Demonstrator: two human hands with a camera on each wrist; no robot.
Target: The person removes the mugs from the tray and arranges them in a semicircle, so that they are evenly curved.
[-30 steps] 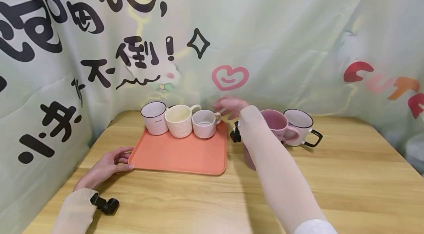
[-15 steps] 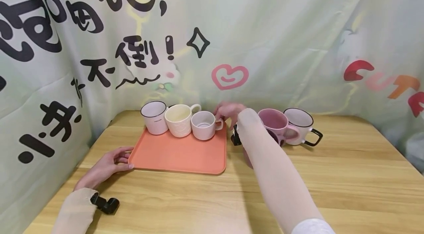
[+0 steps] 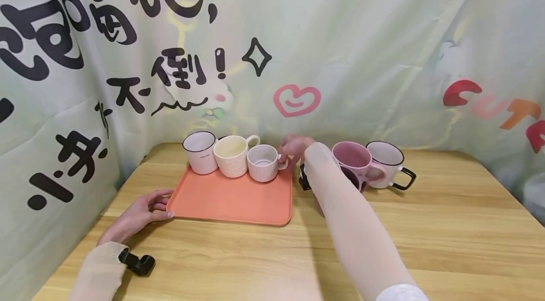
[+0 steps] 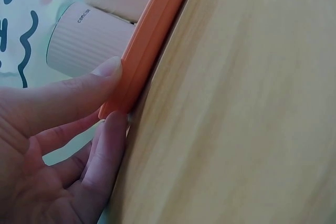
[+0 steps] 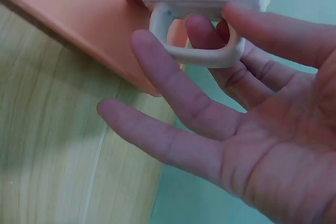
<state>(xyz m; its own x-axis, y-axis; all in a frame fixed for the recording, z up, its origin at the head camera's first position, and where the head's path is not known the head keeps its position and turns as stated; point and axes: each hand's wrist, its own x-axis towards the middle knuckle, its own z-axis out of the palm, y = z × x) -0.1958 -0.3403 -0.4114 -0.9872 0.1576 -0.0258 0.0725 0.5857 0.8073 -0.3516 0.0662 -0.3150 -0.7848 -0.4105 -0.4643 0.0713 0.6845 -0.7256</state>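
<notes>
Pinching a pale ribbed cup point(image 3: 263, 171) with the right hand point(image 3: 294, 147), an orange tray point(image 3: 230, 204) with the left hand point(image 3: 142, 211)

Head view: on the backdrop cloth point(image 3: 349, 45), legible "不倒!" in black and, far right, "CUT" plus a cropped red letter. On the black-rimmed mug point(image 3: 202, 161), print too small to read. Ribbed cup at the tray's back right, beside the cream mug point(image 3: 231, 163), handle toward the right hand.

Left wrist view: "CONCISE" on the black-rimmed mug. Thumb and fingers nearly together on the tray's near left corner.

Right wrist view: thumb and one finger closed about the cup's handle, others spread; cup body just beyond the thumb tip.
</notes>
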